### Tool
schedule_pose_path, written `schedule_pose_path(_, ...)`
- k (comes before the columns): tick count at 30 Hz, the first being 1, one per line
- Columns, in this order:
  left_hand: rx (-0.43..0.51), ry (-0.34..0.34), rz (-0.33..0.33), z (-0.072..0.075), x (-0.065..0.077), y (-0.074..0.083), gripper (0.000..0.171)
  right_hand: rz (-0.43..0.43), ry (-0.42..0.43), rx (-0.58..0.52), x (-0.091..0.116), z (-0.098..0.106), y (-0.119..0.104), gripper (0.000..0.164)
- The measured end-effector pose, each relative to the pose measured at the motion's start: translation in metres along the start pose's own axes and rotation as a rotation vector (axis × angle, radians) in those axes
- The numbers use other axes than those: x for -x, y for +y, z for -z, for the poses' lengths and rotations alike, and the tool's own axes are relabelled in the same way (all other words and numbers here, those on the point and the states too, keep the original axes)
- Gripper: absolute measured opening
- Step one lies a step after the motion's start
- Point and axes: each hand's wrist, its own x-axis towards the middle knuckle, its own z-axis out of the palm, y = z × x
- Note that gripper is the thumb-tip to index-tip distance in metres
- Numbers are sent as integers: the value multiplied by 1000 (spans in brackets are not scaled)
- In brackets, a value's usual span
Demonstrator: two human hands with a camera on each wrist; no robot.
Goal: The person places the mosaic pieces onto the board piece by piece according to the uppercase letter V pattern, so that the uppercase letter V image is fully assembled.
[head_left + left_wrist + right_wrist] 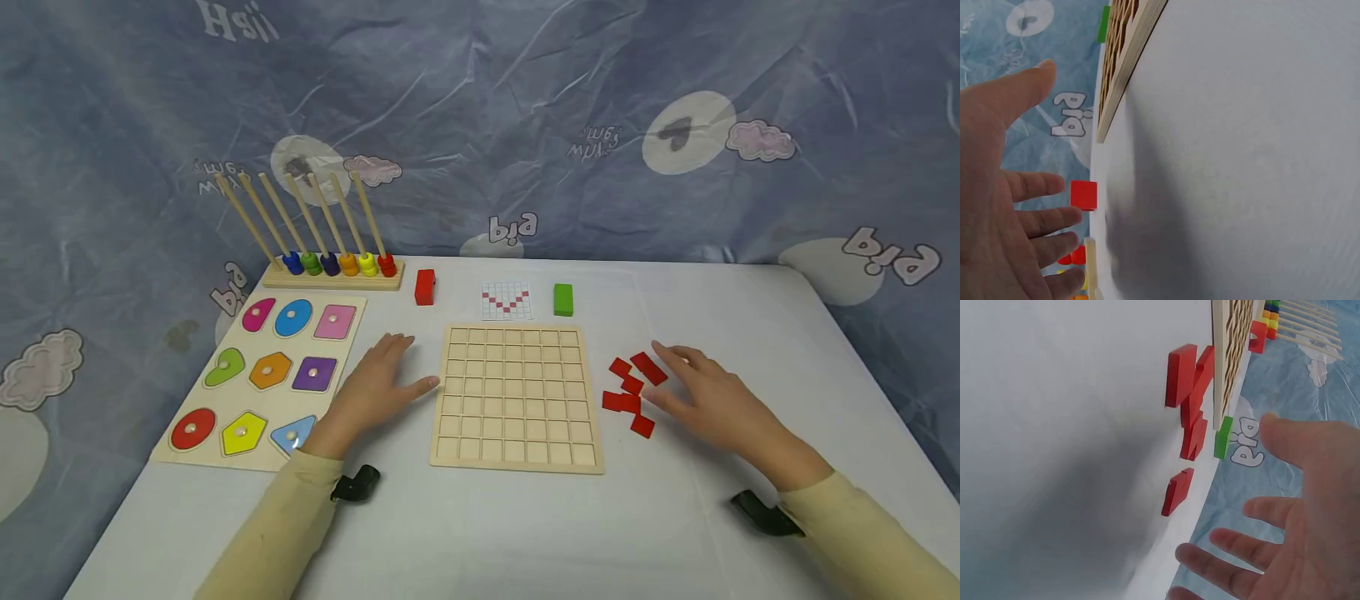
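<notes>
A square wooden grid board (517,398) lies on the white table between the two hands, its cells bare. To its right are several flat red square tiles (632,403) in a loose cluster, some touching or overlapping. My right hand (712,406) hovers just right of them, fingers loosely extended and holding nothing; the right wrist view shows a gap between the hand and the red tiles (1179,490). On the other side, my left hand (372,392) is held between the grid board and a shape puzzle board (206,383), with fingers spread and nothing in them.
Behind the grid board lie a small pattern card (506,301) with a red V of squares, a red block (424,287) and a green block (563,300). A bead rack (330,282) with tall pegs stands at the back left. Blue patterned cloth (480,125) hangs behind the table.
</notes>
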Motion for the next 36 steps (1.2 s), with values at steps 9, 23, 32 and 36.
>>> schedule_pose_path(9,69,-76,-40,-9,1,5,85,-17,-46,-42,5,-5,-5,80)
schedule_pose_path(23,75,-203,-114,-16,4,5,100,45,-24,-69,10,-18,-5,59)
schedule_pose_path(32,49,-240,-182,-17,4,2,103,81,-29,-57,10,-23,-5,58)
schedule_pose_path(36,38,-265,-178,-16,4,2,104,95,-23,-65,10,-24,-6,54)
